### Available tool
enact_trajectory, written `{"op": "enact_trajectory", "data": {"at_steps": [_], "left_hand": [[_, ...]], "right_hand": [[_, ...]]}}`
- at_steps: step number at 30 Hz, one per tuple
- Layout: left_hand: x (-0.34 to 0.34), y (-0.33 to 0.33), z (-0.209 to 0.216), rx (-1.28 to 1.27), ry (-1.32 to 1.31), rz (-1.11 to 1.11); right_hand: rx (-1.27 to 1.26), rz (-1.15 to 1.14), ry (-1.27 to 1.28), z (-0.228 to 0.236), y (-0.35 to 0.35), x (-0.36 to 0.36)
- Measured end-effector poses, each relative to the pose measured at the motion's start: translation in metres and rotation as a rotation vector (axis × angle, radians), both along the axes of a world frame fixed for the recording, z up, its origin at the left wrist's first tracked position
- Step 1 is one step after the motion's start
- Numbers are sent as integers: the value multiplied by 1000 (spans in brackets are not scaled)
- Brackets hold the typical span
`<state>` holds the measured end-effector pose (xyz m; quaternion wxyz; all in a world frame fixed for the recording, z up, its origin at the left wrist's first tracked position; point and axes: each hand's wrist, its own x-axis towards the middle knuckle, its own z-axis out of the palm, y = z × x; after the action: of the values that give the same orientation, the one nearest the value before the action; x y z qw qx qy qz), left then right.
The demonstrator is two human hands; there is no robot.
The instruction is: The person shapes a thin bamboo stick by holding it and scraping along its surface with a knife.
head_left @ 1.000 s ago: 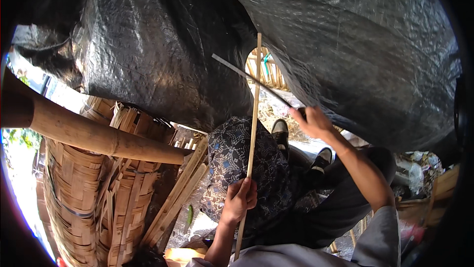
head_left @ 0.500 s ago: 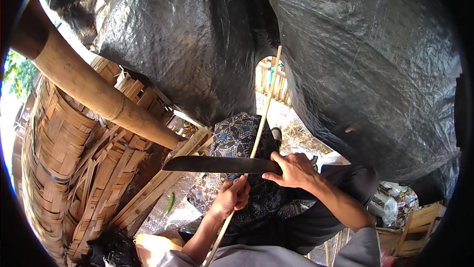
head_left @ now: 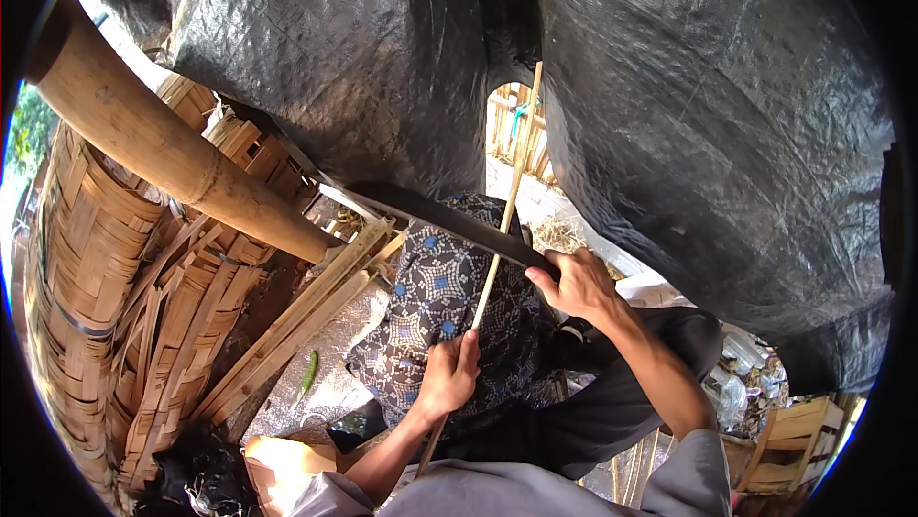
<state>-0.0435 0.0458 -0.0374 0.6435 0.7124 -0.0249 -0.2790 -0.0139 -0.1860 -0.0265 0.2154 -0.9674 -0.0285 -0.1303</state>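
My left hand [head_left: 449,374] is closed around a thin, pale bamboo strip [head_left: 488,289], which slants from my lap up toward the gap between dark sheets. In my right hand [head_left: 580,285] is the handle of a machete; the handle itself is mostly hidden by the fingers. The long dark blade of the machete [head_left: 435,215] points to the far left and crosses the strip well beyond my left hand. Beneath both lies a dark cloth with a white and blue pattern [head_left: 421,278], draped over my leg.
Black plastic sheeting [head_left: 708,115] hangs ahead and to the right. A thick bamboo pole [head_left: 191,168] slants in at the left, above woven bamboo panels [head_left: 86,259]. Split bamboo pieces [head_left: 287,335] lean beside my leg. A wooden crate [head_left: 789,436] stands at the lower right.
My right hand has moved the machete farther along the strip, away from my left hand. The blade now tilts, its tip raised toward the far left. My left hand still grips the strip.
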Motion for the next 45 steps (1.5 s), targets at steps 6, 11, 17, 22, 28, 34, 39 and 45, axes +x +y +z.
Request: {"op": "enact_trajectory", "data": {"at_steps": [6, 11, 17, 22, 28, 34, 39, 45], "left_hand": [[-8, 4, -6, 177, -281, 0], [-3, 0, 4, 301, -457, -60], [0, 4, -1, 238, -513, -10], [-4, 10, 2, 245, -510, -9], [-20, 20, 9, 298, -521, -57], [-32, 23, 12, 264, -432, -46], [-9, 11, 19, 224, -313, -25], [11, 7, 35, 1, -42, -30]], "right_hand": [[-11, 199, 87, -7, 25, -35], [-62, 112, 125, -14, 9, -23], [-119, 100, 28, -35, 10, -16], [-114, -10, -5, -42, -5, -12], [72, -263, 293, -48, -21, 8], [390, -528, 329, -31, -68, 22], [488, -439, 475, -27, -49, 3], [618, -298, 434, -16, -28, -24]]}}
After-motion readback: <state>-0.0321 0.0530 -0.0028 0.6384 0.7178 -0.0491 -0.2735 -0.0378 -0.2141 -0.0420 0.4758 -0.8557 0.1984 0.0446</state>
